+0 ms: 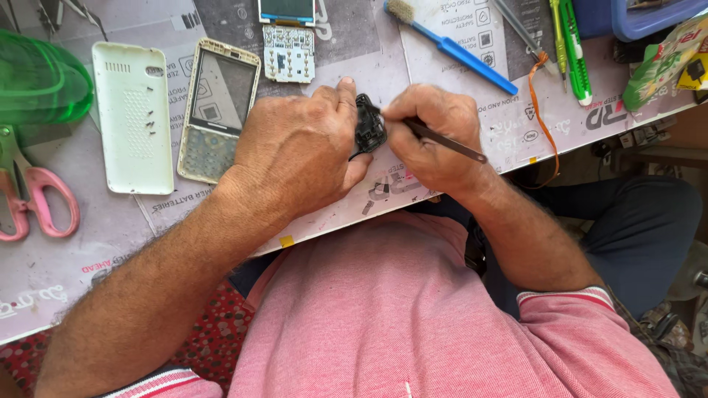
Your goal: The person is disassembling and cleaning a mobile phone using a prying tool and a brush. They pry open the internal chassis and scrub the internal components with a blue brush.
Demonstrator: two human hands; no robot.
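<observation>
1. Head view, left hand (299, 151): closed around a small black phone part (369, 127), which is pinched between thumb and fingers just above the work mat (442, 96).
2. Right hand (431, 136): closed on a thin dark tool (446, 141), whose tip is set against the black part.
3. Near the left hand: a phone front frame with keypad (217, 110), a white back cover (134, 118) with loose screws (150, 118) lying on it, and a circuit board with screen (288, 37).
4. Farther out: blue brush (457, 50), green tools (574, 51), pink scissors (33, 203).
5. Risk, as judged: the tool tip may slip off the part and damage it if pressed hard; the screws may be scattered by a forearm brushing the cover.
</observation>
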